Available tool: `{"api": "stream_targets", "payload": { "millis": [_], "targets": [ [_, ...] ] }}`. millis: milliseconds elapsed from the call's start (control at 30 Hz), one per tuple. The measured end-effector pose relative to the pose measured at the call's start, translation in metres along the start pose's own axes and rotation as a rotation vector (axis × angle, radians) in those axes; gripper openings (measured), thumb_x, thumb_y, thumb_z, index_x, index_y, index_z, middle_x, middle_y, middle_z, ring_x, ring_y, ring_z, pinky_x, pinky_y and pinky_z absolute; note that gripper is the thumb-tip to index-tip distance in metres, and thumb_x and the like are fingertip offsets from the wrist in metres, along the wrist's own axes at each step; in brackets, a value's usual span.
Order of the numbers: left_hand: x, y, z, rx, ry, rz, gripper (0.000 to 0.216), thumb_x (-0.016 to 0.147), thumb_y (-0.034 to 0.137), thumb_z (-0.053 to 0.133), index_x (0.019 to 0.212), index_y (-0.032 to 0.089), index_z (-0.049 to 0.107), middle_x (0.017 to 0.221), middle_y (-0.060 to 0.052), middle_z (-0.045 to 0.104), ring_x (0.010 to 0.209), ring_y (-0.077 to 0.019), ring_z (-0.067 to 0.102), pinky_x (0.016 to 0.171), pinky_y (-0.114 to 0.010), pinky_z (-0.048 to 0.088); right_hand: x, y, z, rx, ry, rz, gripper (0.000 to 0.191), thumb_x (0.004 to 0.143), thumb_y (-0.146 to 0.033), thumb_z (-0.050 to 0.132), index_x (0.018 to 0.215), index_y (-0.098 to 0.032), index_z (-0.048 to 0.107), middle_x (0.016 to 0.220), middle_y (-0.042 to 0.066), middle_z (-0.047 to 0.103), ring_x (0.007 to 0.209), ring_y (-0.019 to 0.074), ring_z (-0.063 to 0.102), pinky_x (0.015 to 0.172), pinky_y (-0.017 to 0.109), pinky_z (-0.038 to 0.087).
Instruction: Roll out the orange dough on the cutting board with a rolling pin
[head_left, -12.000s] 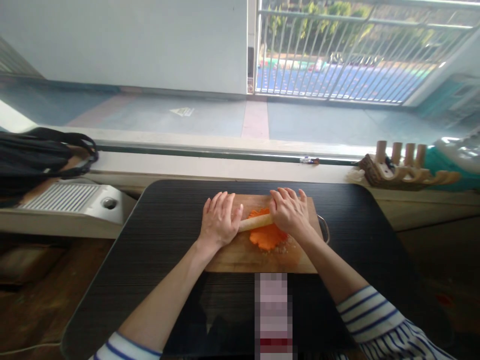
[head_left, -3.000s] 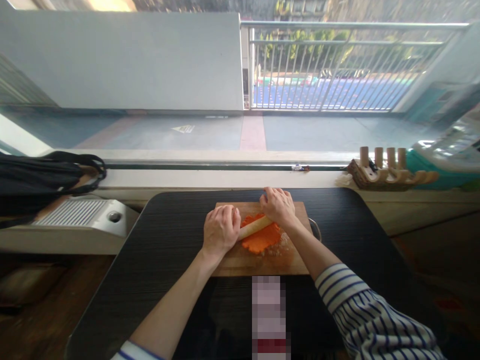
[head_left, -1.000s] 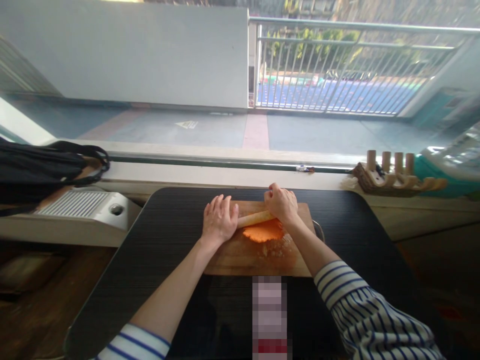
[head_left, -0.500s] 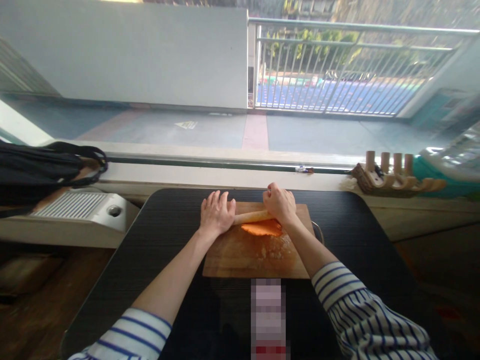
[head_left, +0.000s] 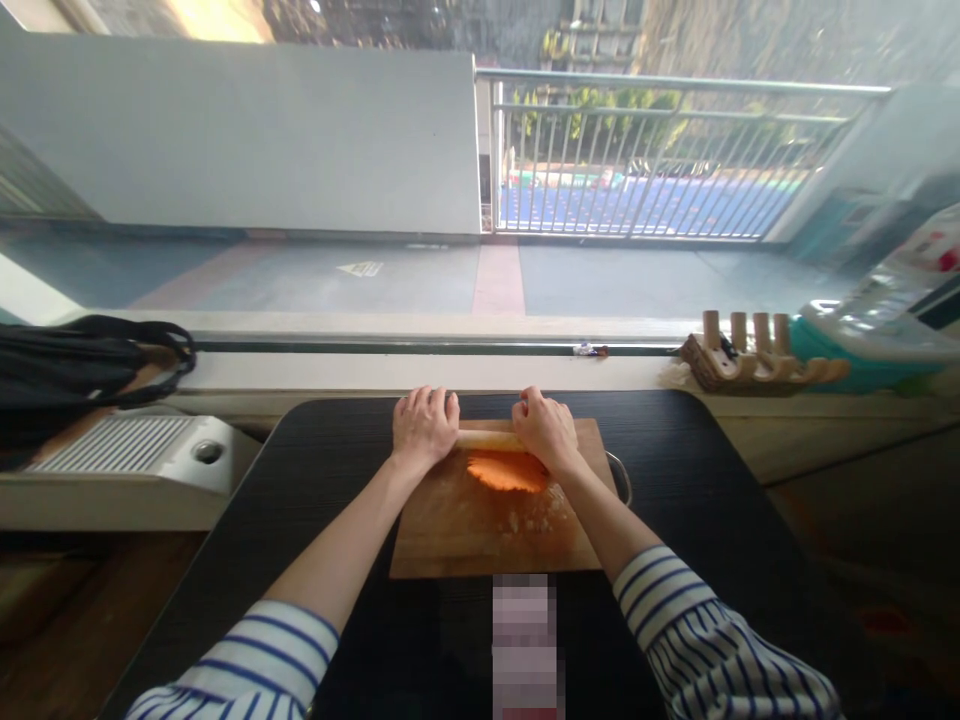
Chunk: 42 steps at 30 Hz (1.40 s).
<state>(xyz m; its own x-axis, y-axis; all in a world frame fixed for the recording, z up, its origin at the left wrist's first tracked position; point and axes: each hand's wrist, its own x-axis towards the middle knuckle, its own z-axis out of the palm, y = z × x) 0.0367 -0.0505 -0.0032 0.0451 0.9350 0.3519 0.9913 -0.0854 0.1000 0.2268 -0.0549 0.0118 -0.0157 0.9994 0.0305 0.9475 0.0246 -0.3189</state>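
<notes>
A pale wooden rolling pin (head_left: 487, 440) lies nearly level across the far part of a wooden cutting board (head_left: 442, 545). My left hand (head_left: 426, 425) is closed over the pin's left end, and my right hand (head_left: 546, 428) grips the right end. Both palms cover the pin's ends, so only its middle shows. Just on my side of the pin, a flattened sheet of orange dough (head_left: 508, 472) with a ragged edge rests on the board. The dough's far edge is hidden by the pin. White flour-like specks (head_left: 536, 512) dust the board near my right forearm.
The board lies on a black table (head_left: 337, 460). Behind it runs a white window sill (head_left: 360, 372) holding a wooden rack (head_left: 750, 355), a teal container (head_left: 832, 340) and a small item (head_left: 591, 351). A black bag (head_left: 82, 360) sits on the left above a white vented unit (head_left: 120, 450).
The rolling pin has gone from slanting, right end farther away, to nearly level. My right hand has drawn a little nearer to me. My view has shifted slightly, with the scene lower and further left.
</notes>
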Motion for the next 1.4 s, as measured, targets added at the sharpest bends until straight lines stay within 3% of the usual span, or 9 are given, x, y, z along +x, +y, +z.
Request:
{"api": "stream_targets", "payload": {
  "millis": [300,467,600,833,933,1033,1167,1267,1400],
  "targets": [
    [-0.005,0.0,-0.005,-0.08,0.027,0.077,0.043,0.096,0.035,0.03,0.076,0.017,0.064,0.082,-0.01,0.07,0.085,-0.0241,0.064,0.078,-0.036,0.045,-0.017,0.019,-0.007,0.062,-0.02,-0.308,0.025,0.094,-0.03,0.042,0.108,-0.022,0.061,0.099,0.005,0.072,0.099,0.0192,0.062,0.085,0.029,0.039],
    [-0.023,-0.004,-0.007,-0.182,0.019,0.221,0.041,0.095,0.038,0.034,0.081,0.018,0.066,0.097,-0.011,0.071,0.095,-0.0232,0.064,0.085,-0.038,0.047,-0.042,0.053,-0.009,0.041,0.002,-0.557,0.027,0.091,-0.039,0.051,0.109,-0.022,0.063,0.11,0.007,0.069,0.107,0.022,0.057,0.093,0.037,0.04],
    [-0.038,-0.006,-0.013,-0.285,-0.051,0.347,0.036,0.094,0.04,0.039,0.083,0.019,0.066,0.102,-0.009,0.07,0.103,-0.0234,0.062,0.092,-0.041,0.045,-0.05,0.069,-0.004,0.018,0.054,-0.606,0.032,0.09,-0.036,0.056,0.119,-0.022,0.059,0.123,0.008,0.063,0.117,0.0249,0.052,0.098,0.042,0.039],
    [-0.052,-0.008,-0.037,-0.329,-0.054,0.37,0.036,0.094,0.046,0.04,0.085,0.019,0.062,0.096,-0.008,0.069,0.098,-0.0222,0.063,0.089,-0.04,0.048,-0.058,0.069,-0.007,0.039,0.131,-0.658,0.03,0.093,-0.038,0.051,0.118,-0.021,0.058,0.108,0.009,0.068,0.103,0.024,0.057,0.093,0.041,0.042],
    [-0.065,-0.002,-0.049,-0.279,0.125,0.292,0.033,0.092,0.045,0.044,0.101,0.017,0.06,0.117,-0.014,0.063,0.117,-0.0268,0.054,0.101,-0.044,0.042,-0.068,0.077,-0.011,0.094,0.147,-0.591,0.031,0.095,-0.039,0.046,0.118,-0.021,0.058,0.108,0.01,0.067,0.101,0.0241,0.058,0.09,0.04,0.043],
    [-0.086,0.008,-0.053,-0.271,0.255,0.13,0.039,0.09,0.044,0.049,0.117,0.017,0.053,0.13,-0.016,0.055,0.127,-0.0286,0.046,0.105,-0.046,0.039,-0.078,0.09,-0.012,0.266,0.141,-0.395,0.031,0.095,-0.041,0.042,0.111,-0.021,0.06,0.098,0.008,0.068,0.093,0.0225,0.06,0.083,0.036,0.046],
    [-0.113,0.022,-0.044,-0.377,0.052,-0.004,0.036,0.087,0.044,0.052,0.114,0.02,0.052,0.116,-0.013,0.062,0.11,-0.026,0.06,0.091,-0.04,0.05,-0.085,0.094,-0.01,0.521,0.053,-0.162,0.039,0.093,-0.049,0.039,0.106,-0.02,0.062,0.078,0.001,0.065,0.071,0.0176,0.06,0.064,0.027,0.045],
    [-0.125,0.032,-0.035,-0.473,-0.151,-0.11,0.037,0.084,0.042,0.055,0.112,0.019,0.053,0.109,-0.011,0.064,0.103,-0.0246,0.063,0.085,-0.037,0.052,-0.085,0.079,-0.009,0.59,0.039,-0.153,0.04,0.092,-0.052,0.039,0.101,-0.021,0.063,0.076,0.0,0.065,0.069,0.0163,0.059,0.064,0.025,0.044],
    [-0.127,0.043,-0.035,-0.571,-0.25,-0.2,0.043,0.081,0.038,0.059,0.117,0.015,0.051,0.112,-0.013,0.063,0.106,-0.0244,0.062,0.09,-0.037,0.05,-0.079,0.053,-0.004,0.653,-0.029,-0.183,0.038,0.091,-0.049,0.041,0.102,-0.02,0.063,0.078,0.0,0.066,0.072,0.0165,0.06,0.064,0.025,0.044]
  ]
}}
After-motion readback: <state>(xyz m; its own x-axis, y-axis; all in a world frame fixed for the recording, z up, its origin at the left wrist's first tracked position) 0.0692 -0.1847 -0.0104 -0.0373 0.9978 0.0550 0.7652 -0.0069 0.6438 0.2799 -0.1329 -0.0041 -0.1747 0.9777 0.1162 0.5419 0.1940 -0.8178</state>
